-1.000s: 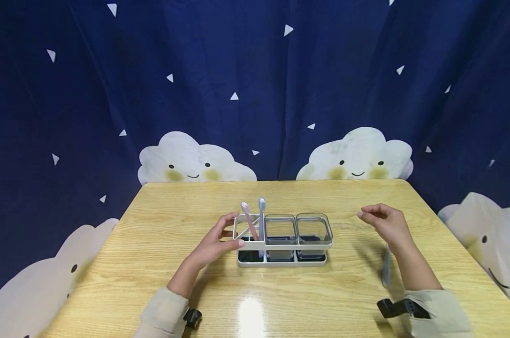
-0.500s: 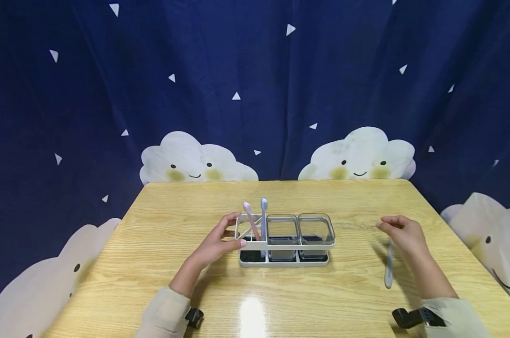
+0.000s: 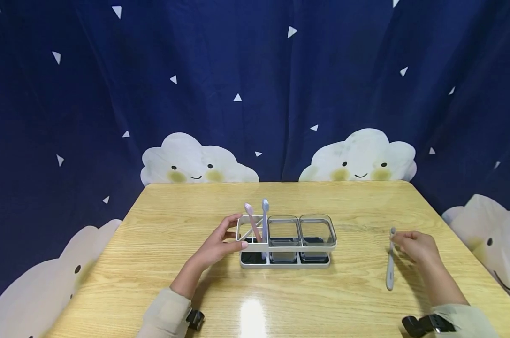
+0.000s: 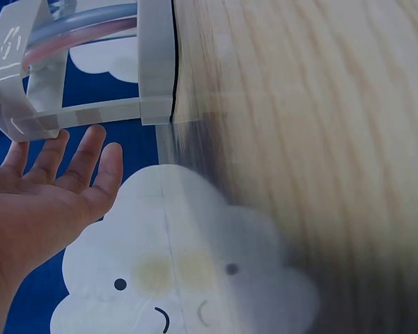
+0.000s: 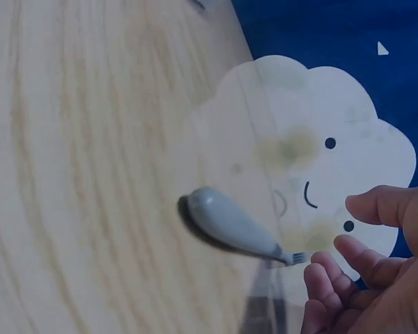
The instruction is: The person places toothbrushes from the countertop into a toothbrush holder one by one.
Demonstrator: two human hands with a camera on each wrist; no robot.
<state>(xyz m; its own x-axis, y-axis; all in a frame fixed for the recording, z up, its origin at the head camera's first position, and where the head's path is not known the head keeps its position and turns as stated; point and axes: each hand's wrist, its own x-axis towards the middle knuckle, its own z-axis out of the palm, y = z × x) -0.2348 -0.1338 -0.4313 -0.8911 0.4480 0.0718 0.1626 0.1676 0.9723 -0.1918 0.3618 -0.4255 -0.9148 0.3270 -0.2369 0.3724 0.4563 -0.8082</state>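
My left hand (image 3: pixel 214 249) grips the left end of a white toothbrush holder (image 3: pixel 299 248), thumb at the front rim and fingers behind. In the left wrist view, its fingertips (image 4: pixel 94 136) meet the holder's (image 4: pixel 157 62) side. A pink toothbrush (image 3: pixel 249 210) leans in the left compartment, with a blue toothbrush (image 3: pixel 265 206) more upright beside it. On the right, a grey toothbrush (image 3: pixel 390 272) lies on the table, bristle end away from me. My right hand (image 3: pixel 421 249) is at that end. In the right wrist view, its thumb and index finger stand apart near the toothbrush (image 5: pixel 230 219).
Two clear square cups (image 3: pixel 284 242) fill the holder's middle and right compartments. The light wooden table (image 3: pixel 187 202) ends at a dark blue curtain (image 3: pixel 263 61) with clouds. Each wrist wears a black strap with a small camera (image 3: pixel 414 325).
My right hand has moved right and toward me, down to the head of the grey toothbrush, which it partly covered before. The left hand keeps its grip on the holder.
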